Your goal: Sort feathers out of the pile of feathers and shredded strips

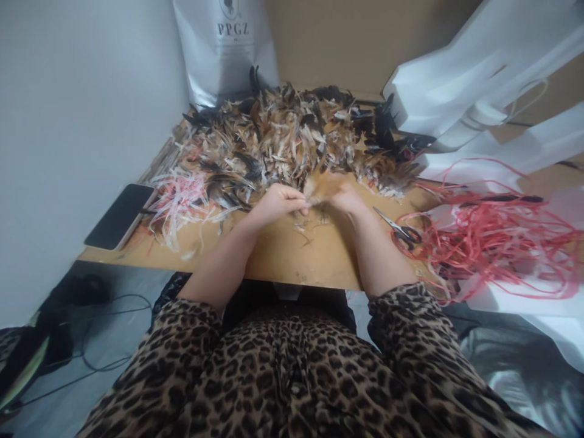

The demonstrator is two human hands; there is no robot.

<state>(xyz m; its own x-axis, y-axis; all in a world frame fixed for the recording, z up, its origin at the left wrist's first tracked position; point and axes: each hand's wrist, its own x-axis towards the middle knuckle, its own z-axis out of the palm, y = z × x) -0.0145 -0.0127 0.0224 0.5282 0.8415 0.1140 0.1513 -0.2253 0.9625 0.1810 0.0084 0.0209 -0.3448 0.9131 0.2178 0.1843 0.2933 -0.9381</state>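
Observation:
My left hand [283, 202] pinches the pale lower end of a small tuft of golden-brown feathers [320, 184]. At the tuft's other side is my right hand [343, 198], blurred, its fingers partly hidden by the feathers; whether they grip the tuft does not show clearly. Both hands meet low over the table [292, 255], just in front of a wide heap of brown, black and white feathers [292, 131]. A few loose wisps lie on the wood beneath them.
Black-handled scissors [404, 232] lie right of my right forearm, beside tangled red plastic strands [497, 243]. A phone [121, 217] rests at the left edge near pink and white strips [180, 201]. Behind stand a silver bag [228, 55] and white sheeting [433, 91].

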